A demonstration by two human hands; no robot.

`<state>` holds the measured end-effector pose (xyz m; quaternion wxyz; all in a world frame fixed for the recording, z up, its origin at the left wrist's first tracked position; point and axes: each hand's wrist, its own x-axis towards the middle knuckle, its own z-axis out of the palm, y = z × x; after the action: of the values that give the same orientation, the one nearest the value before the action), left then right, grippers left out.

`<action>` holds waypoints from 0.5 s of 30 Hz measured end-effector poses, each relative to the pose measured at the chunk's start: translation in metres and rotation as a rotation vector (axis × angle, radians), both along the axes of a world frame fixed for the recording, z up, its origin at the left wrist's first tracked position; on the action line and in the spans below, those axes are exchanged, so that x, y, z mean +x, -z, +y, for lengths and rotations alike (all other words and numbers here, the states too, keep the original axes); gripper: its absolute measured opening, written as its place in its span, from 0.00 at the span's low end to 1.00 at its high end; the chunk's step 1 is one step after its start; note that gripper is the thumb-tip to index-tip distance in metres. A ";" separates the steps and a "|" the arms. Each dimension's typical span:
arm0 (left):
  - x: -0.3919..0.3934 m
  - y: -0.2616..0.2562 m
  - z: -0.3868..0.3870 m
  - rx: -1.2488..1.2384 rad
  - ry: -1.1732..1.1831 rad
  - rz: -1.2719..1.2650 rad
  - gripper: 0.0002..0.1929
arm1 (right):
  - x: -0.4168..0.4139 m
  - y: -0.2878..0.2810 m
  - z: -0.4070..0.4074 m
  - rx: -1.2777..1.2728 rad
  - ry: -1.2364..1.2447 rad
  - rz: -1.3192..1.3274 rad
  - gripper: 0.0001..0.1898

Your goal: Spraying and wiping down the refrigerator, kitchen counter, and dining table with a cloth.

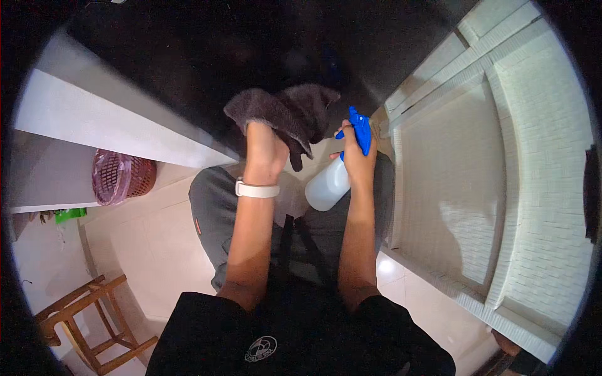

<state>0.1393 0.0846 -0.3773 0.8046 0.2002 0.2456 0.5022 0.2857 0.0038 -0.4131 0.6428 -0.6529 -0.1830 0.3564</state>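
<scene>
A dark grey-brown plush cloth [287, 108] lies over my left hand [268, 148], hiding the fingers. It is bunched against or just before a large black surface [225, 51]; whether it touches cannot be told. My right hand [360, 157] grips the neck of a translucent white spray bottle [327, 185] with a blue trigger head [360, 129]. Two fingers sit near the trigger. The bottle tilts, its base towards my lap and its head pointing up to the black surface. A pale band circles my left wrist.
White woven-textured furniture [447, 178] stands close on my right. To my left are a white cabinet panel [117, 122], a pink-lined plastic basket [124, 176] and a green packet [70, 215]. A wooden stool [96, 324] is at lower left on the tiled floor [150, 244].
</scene>
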 end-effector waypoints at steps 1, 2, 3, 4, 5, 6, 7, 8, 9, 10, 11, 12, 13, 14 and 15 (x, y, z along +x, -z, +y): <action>0.000 0.025 0.003 -0.027 -0.033 0.046 0.24 | 0.001 0.005 -0.001 0.014 -0.009 0.000 0.14; 0.001 0.049 0.006 -0.024 -0.032 0.049 0.24 | 0.001 0.009 0.000 0.028 -0.017 -0.001 0.14; 0.002 0.069 0.010 -0.027 -0.082 0.079 0.24 | -0.001 0.012 0.001 0.033 -0.018 0.003 0.14; 0.006 0.085 0.011 -0.035 -0.126 0.105 0.23 | -0.001 0.016 0.001 0.045 -0.007 0.008 0.14; 0.012 0.095 0.009 -0.032 -0.123 0.104 0.23 | -0.001 0.019 0.000 0.058 0.006 0.013 0.14; 0.022 0.097 0.005 -0.076 -0.235 0.140 0.23 | 0.000 0.026 -0.001 0.059 0.015 0.009 0.14; 0.032 0.099 0.002 -0.120 -0.345 0.176 0.23 | 0.001 0.032 -0.003 0.074 0.017 -0.002 0.14; 0.038 0.100 -0.005 -0.082 -0.326 0.149 0.24 | 0.004 0.037 -0.004 0.089 0.020 -0.014 0.14; 0.037 0.108 -0.006 -0.075 -0.322 0.148 0.24 | 0.004 0.039 -0.004 0.095 0.025 -0.013 0.14; 0.033 0.122 -0.003 -0.076 -0.313 0.136 0.23 | 0.001 0.036 -0.002 0.056 0.014 -0.018 0.14; 0.027 0.142 0.001 -0.075 -0.308 0.126 0.22 | -0.004 0.034 0.001 0.017 -0.001 -0.020 0.14; 0.017 0.168 0.007 -0.096 -0.230 0.188 0.20 | -0.009 0.035 0.005 0.060 0.012 -0.023 0.14; 0.026 0.178 0.001 -0.093 -0.212 0.173 0.20 | -0.001 0.039 0.002 0.063 0.030 -0.038 0.14; 0.033 0.185 -0.008 -0.106 -0.187 0.223 0.19 | 0.003 0.042 -0.002 0.029 0.038 -0.046 0.13; 0.033 0.191 -0.013 -0.112 -0.172 0.279 0.18 | 0.003 0.044 -0.003 0.001 0.039 -0.046 0.12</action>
<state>0.1721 0.0712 -0.5679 0.7267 0.2009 0.3989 0.5220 0.2888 0.0011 -0.4575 0.6456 -0.6641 -0.1851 0.3285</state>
